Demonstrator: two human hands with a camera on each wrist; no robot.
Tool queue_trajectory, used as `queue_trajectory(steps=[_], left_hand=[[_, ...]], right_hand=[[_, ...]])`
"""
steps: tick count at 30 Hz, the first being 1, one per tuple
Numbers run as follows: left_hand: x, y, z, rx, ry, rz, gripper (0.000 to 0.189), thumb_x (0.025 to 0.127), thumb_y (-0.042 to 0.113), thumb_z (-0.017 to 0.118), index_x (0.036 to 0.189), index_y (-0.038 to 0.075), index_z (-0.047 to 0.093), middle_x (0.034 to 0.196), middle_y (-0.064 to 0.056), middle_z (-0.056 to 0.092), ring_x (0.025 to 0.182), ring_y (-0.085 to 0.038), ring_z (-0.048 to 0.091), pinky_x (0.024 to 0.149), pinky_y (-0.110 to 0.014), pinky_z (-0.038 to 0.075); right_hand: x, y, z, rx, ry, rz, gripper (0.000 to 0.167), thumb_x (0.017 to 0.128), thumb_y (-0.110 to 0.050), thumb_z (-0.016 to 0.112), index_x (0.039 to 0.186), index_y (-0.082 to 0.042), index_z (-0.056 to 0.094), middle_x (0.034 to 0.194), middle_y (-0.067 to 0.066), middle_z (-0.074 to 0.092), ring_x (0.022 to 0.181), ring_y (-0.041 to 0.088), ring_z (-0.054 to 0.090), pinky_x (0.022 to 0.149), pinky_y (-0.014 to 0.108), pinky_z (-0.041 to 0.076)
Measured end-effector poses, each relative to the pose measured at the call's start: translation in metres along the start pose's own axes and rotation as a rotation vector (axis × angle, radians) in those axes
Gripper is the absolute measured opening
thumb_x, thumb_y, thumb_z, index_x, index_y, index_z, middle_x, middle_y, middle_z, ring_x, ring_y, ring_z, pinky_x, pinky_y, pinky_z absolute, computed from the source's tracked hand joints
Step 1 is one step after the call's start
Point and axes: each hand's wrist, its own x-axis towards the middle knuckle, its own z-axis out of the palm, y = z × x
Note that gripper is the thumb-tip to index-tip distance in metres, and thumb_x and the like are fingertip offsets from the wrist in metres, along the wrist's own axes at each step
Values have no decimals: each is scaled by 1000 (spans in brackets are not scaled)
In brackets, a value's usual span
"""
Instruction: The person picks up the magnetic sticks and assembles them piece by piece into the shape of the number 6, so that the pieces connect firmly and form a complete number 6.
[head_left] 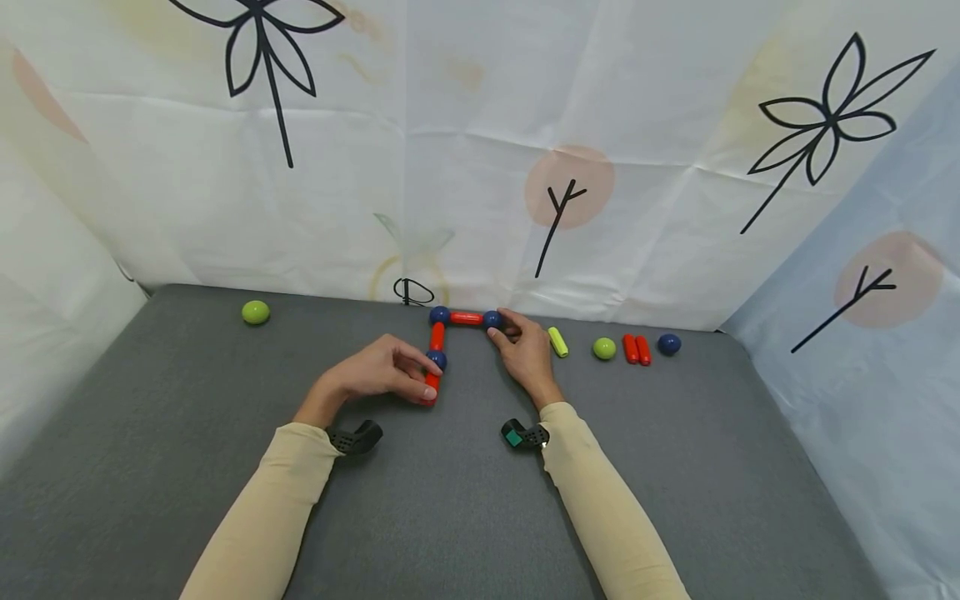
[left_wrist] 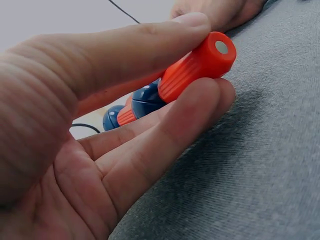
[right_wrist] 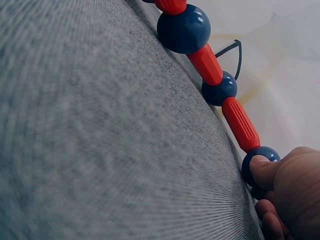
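Note:
On the grey table, blue balls and red magnetic rods form an L-shaped chain. My left hand (head_left: pixel 378 371) pinches the lowest red rod (head_left: pixel 432 383) between thumb and fingers; its free end shows a silvery disc in the left wrist view. That rod meets a blue ball (head_left: pixel 437 360), and another red rod (head_left: pixel 437 337) runs from it to the blue corner ball (head_left: pixel 439 315). A third red rod (right_wrist: pixel 241 125) leads right to the end blue ball (head_left: pixel 492 320). With thumb and fingers, my right hand (head_left: pixel 528 354) holds this end ball.
Right of my right hand lie a yellow-green rod (head_left: pixel 558 342), a green ball (head_left: pixel 603 348), two red rods (head_left: pixel 637 350) side by side and a blue ball (head_left: pixel 669 344). Another green ball (head_left: pixel 256 312) sits far left. A patterned white cloth (head_left: pixel 480 208) hangs behind the table.

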Motion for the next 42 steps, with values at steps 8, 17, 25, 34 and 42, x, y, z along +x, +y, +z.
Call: queue_trajectory(steps=[8,17,25,34,42], left_hand=[[0,3,2,-31,17,-21,40,85,12,84,120,-3,72,85,-10,74,76,-19,71,76,-33,57],[-1,6,4,-46,24,-18,40,84,9,84,120,-5,71,83,-11,73,74,-17,70,75,-32,57],[0,7,3,-39,15,-21,40,85,9,83,121,-4,72,84,-11,73,75,-18,70,75,-33,58],[-2,4,-1,-28,-28,7,43,88,9,81,127,-4,69,90,-12,75,80,-19,73,78,-36,59],[-9,4,-8,-87,-49,-7,45,90,7,78,131,-3,66,104,-17,75,87,-25,74,81,-40,59]], right_hand=[[0,-1,-1,7,3,-4,40,93,-16,77,132,-8,69,111,17,72,98,28,70,84,43,56],[0,-2,-2,10,2,-14,39,94,-15,76,131,-8,69,111,18,72,98,29,70,84,44,56],[0,-1,-1,-1,12,-20,39,93,-14,76,131,-7,69,111,18,72,97,30,70,84,44,56],[0,-1,-1,-1,6,-8,39,94,-15,76,131,-8,69,112,18,71,98,29,70,84,44,56],[0,-1,-2,-5,1,-12,39,94,-16,76,132,-9,69,112,18,71,98,29,70,85,45,56]])
